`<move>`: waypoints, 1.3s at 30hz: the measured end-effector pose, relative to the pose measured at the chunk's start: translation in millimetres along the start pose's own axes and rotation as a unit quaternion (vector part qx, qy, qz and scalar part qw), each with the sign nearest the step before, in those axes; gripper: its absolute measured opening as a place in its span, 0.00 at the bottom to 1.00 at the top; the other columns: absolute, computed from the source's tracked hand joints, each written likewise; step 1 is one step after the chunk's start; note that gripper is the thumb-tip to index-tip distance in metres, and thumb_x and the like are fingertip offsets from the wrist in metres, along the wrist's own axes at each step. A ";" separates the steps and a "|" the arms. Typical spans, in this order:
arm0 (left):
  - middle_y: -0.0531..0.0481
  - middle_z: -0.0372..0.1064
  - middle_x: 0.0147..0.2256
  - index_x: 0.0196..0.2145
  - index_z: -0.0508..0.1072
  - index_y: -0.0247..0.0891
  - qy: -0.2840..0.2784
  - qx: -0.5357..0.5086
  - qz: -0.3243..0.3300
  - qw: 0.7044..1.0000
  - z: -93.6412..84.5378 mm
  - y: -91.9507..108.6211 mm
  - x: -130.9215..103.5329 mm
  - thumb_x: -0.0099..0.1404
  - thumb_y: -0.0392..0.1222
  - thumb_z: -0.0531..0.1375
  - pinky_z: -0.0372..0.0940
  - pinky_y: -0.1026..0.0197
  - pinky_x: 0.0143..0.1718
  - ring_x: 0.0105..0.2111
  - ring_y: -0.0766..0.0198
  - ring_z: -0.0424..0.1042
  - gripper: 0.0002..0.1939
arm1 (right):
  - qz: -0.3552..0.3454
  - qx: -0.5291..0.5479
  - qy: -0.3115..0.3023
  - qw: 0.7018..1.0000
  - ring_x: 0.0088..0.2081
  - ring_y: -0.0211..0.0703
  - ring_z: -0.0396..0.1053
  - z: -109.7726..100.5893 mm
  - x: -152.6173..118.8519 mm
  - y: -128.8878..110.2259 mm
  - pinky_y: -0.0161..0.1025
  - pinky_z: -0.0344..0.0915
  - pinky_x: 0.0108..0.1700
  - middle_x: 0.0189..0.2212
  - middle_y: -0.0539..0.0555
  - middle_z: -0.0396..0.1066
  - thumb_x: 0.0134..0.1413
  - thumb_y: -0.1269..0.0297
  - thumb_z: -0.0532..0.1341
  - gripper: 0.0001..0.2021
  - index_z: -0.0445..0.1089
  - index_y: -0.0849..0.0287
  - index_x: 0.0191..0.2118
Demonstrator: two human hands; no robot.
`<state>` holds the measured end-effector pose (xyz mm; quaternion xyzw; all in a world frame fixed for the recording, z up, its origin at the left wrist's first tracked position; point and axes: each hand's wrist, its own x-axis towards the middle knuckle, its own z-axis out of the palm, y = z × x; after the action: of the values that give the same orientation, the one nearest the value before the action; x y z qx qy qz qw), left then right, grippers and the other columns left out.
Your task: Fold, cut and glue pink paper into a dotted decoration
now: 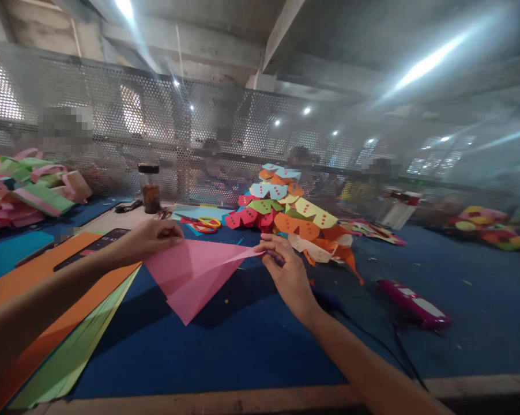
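Observation:
A sheet of pink paper (195, 271), folded into a rough triangle with one point toward me, is held between both hands over the blue tabletop (225, 357). My left hand (162, 236) pinches its upper left corner, with the fingertips curled. At the upper right corner, my right hand (281, 262) grips the paper between thumb and fingers. Behind my right hand rises a pile of folded paper shapes (298, 219) in several colours, many with red dots. Yellow and red-handled scissors (206, 223) lie beyond the pink sheet.
Orange and green paper sheets (76, 323) lie left, with a phone (91, 248) on top. A dark-lidded jar (150, 190) stands behind. At right are a purple device (413, 302) and cable. Folded paper strips (39, 187) heap at far left; a mesh partition (225, 127) runs behind.

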<state>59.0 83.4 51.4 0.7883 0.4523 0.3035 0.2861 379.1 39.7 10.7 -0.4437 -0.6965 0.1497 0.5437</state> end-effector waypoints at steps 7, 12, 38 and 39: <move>0.54 0.71 0.28 0.33 0.71 0.39 -0.031 -0.112 -0.046 0.992 -5.0 11.1 -7.2 0.62 0.58 0.62 0.56 0.67 0.22 0.24 0.67 0.66 0.18 | 0.110 0.098 -0.027 0.989 0.59 0.53 0.69 -2.2 3.2 -0.4 0.47 0.63 0.59 0.54 0.56 0.74 0.55 0.60 0.62 0.08 0.78 0.53 0.35; 0.52 0.72 0.30 0.37 0.71 0.39 -0.067 -0.131 -0.060 0.987 -5.6 1.8 -5.5 0.62 0.57 0.63 0.57 0.67 0.24 0.26 0.66 0.69 0.18 | 0.127 0.110 -0.033 0.985 0.56 0.52 0.71 -2.9 6.0 3.2 0.48 0.64 0.58 0.53 0.56 0.76 0.52 0.61 0.61 0.08 0.78 0.54 0.34; 0.57 0.65 0.23 0.45 0.74 0.46 -0.226 -0.056 -0.101 0.967 -34.8 -9.3 -12.6 0.60 0.56 0.68 0.50 0.66 0.21 0.21 0.67 0.61 0.20 | 0.171 0.089 -0.103 0.976 0.41 0.46 0.72 7.1 13.5 6.9 0.44 0.67 0.47 0.38 0.55 0.76 0.47 0.64 0.64 0.10 0.74 0.60 0.37; 0.58 0.64 0.23 0.46 0.73 0.46 -0.224 -0.075 -0.101 0.966 -35.7 -8.6 -13.2 0.60 0.55 0.68 0.49 0.66 0.21 0.20 0.68 0.60 0.20 | 0.170 0.083 -0.104 0.976 0.42 0.46 0.72 7.4 15.7 6.8 0.44 0.67 0.48 0.40 0.55 0.76 0.46 0.65 0.64 0.11 0.74 0.59 0.38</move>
<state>22.6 81.7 65.6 0.7627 0.4300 0.1219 0.4675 375.4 57.7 13.1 -0.4910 -0.6485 0.3430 0.4699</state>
